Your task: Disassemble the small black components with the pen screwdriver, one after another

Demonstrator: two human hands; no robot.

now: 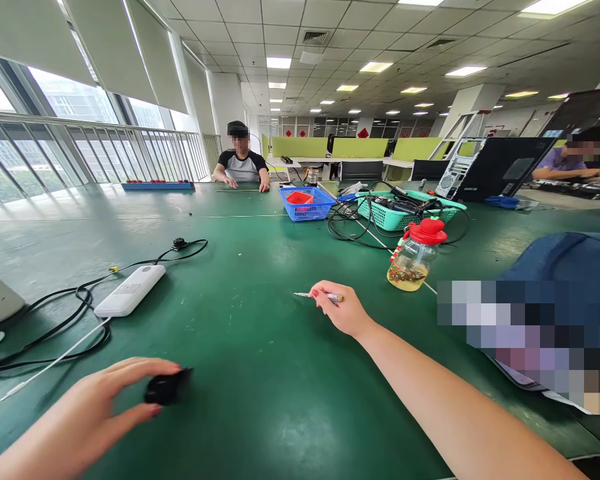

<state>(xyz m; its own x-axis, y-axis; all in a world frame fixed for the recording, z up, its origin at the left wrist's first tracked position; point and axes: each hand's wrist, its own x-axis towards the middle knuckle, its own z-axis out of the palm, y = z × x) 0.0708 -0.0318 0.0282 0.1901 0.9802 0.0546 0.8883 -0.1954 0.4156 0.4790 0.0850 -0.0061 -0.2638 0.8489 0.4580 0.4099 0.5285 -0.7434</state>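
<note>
My left hand point(107, 400), at the lower left, grips a small black object point(164, 388) between thumb and fingers. That object is slightly blurred, and I cannot make out its kind. Farther forward, near the middle of the green table point(250, 280), my right hand point(341, 308) is closed around a slim pen-like tool point(335, 297). Its thin silver tip points left, and a purplish and gold handle shows between the fingers. The two hands are well apart, and the tool does not touch the black object.
A white power adapter point(131, 291) with black cables lies left. Beyond my right hand stands a red-lidded glass jar point(414, 260) with liquid. Farther back are a blue basket point(307, 208) and a green basket point(385, 217) with cables. A person point(241, 160) sits opposite; dark blue cloth point(560, 260) lies right.
</note>
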